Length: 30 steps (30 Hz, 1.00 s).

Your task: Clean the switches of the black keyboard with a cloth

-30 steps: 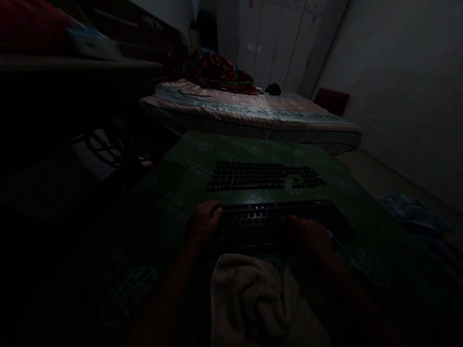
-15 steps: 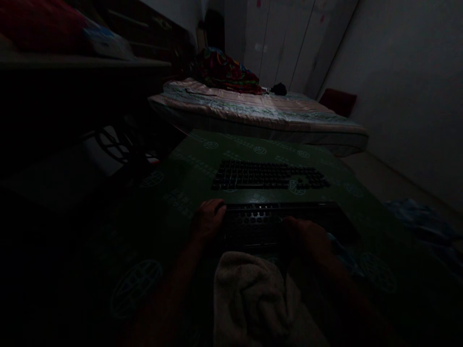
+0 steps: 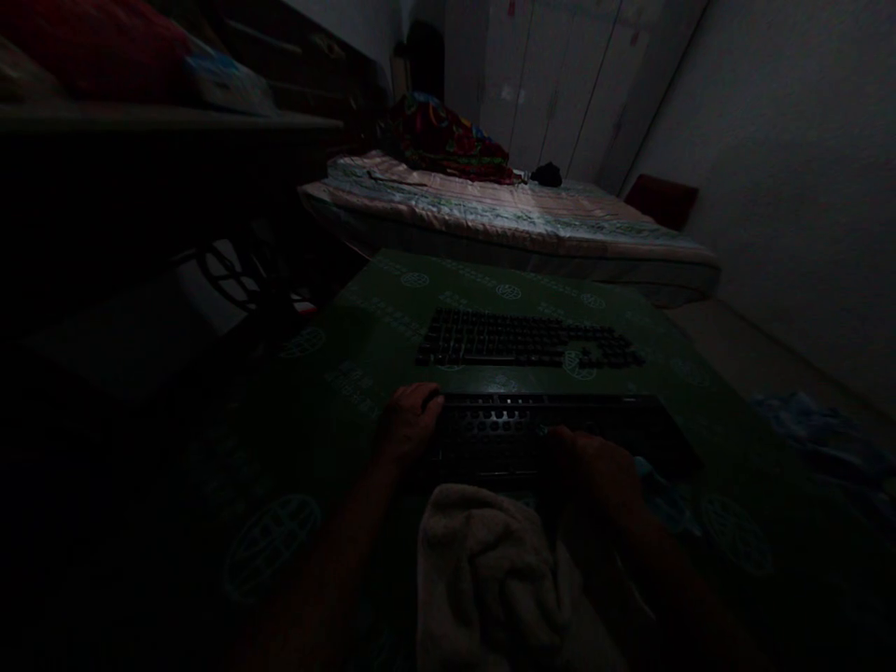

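Observation:
In the dim head view, a black keyboard base (image 3: 630, 420) lies across a green board (image 3: 350, 327), with rows of bare key sockets showing. My left hand (image 3: 410, 420) grips its left end, the fingers curled over the top corner. Over the middle of the base, my right hand (image 3: 598, 467) is closed, its fingertips down at the sockets. Whatever it holds is too dark and small to make out. Behind the base, loose black keycaps (image 3: 504, 338) are laid out in keyboard order. A crumpled light cloth (image 3: 490, 569) sits in front, between my forearms.
A bluish crumpled thing (image 3: 665, 499) lies beside my right wrist. Beyond the board stands a bed (image 3: 518, 215) with a red patterned blanket (image 3: 455, 140). A dark table (image 3: 175, 119) with a wheel (image 3: 228, 275) beneath is on the left. Blue fabric (image 3: 812, 429) lies at right.
The view has shifted slightly, so everything sits a little further right. Both hands keep their places at the keyboard base, with only slight motion in the right hand.

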Tool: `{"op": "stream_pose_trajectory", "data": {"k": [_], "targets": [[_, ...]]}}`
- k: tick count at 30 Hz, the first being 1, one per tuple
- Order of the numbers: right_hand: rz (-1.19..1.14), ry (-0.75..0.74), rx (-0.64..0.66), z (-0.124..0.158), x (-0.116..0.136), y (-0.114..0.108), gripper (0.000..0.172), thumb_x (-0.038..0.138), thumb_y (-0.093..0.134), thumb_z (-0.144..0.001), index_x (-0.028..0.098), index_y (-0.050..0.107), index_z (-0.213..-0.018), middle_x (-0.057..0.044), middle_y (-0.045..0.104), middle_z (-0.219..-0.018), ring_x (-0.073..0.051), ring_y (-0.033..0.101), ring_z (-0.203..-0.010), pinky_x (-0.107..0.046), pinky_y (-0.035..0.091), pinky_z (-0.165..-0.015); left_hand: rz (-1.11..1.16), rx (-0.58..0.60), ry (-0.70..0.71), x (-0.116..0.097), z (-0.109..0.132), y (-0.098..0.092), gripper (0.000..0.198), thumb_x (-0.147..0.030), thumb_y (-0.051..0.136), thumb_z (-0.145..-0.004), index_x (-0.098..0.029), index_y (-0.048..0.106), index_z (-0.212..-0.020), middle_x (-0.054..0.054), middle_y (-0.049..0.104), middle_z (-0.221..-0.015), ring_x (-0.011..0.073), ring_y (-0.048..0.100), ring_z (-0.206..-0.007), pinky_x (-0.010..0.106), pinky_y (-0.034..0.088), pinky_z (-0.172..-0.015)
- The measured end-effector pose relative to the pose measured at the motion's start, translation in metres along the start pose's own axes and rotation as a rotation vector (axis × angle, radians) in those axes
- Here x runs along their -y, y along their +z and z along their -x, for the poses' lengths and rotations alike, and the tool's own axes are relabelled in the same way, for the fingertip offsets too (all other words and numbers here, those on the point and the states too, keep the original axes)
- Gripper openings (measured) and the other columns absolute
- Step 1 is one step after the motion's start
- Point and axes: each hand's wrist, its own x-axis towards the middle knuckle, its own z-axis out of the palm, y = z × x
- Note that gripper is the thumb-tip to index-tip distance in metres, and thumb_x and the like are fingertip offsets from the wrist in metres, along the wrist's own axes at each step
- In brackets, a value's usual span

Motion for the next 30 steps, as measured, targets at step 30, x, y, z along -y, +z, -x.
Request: {"op": "stream_pose_trajectory", "data": {"k": [30], "targets": [[-0.006, 0.068, 0.032, 0.018, -0.014, 0.009, 0.028, 0.026, 0.038, -0.09, 0.028, 0.055, -0.112, -0.006, 0.068, -0.094, -0.019, 0.067, -0.076, -0.024, 0.036, -0.054, 0.01, 0.005, 0.005, 0.0, 0.0, 0.002, 0.027, -0.032, 0.044, -0.08, -0.02, 0.063, -0.094, 0.006, 0.066, -0.104, 0.0213, 0.057, -0.1, 0.037, 0.043, -0.092]]}}
